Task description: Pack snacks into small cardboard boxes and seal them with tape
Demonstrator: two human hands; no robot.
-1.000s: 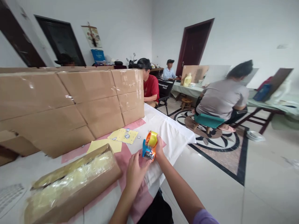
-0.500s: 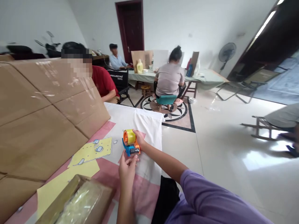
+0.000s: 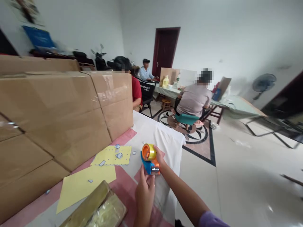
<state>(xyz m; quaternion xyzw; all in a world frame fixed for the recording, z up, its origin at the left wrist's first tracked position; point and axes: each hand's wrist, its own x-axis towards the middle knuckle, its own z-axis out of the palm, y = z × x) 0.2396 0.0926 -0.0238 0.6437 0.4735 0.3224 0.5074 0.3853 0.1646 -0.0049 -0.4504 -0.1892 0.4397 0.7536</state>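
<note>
A tape dispenser (image 3: pixel 150 160) with a blue and orange body and a yellow roll of tape is held above the table's near right part. My right hand (image 3: pixel 159 157) is closed around its right side. My left hand (image 3: pixel 145 193) comes from below, its index finger against the blue side and its thumb by the dark roller at the lower end. Whether a loose tape end lies between these fingertips cannot be made out. Left of my left hand lies a small cardboard box (image 3: pixel 86 203) with clear plastic on it. Yellow paper sheets (image 3: pixel 81 186) lie beyond the box.
Large taped cardboard boxes (image 3: pixel 71 104) stand along the table's left side. Small paper scraps (image 3: pixel 119 155) lie on the white and pink cloth (image 3: pixel 151 127). Behind the boxes sits a person in red (image 3: pixel 136 92). Another person (image 3: pixel 195 97) sits at a far table (image 3: pixel 241 105).
The head view has turned left, so the room and boxes appear shifted right. Both hands stay at the tape dispenser. The person on the teal stool has turned their head.
</note>
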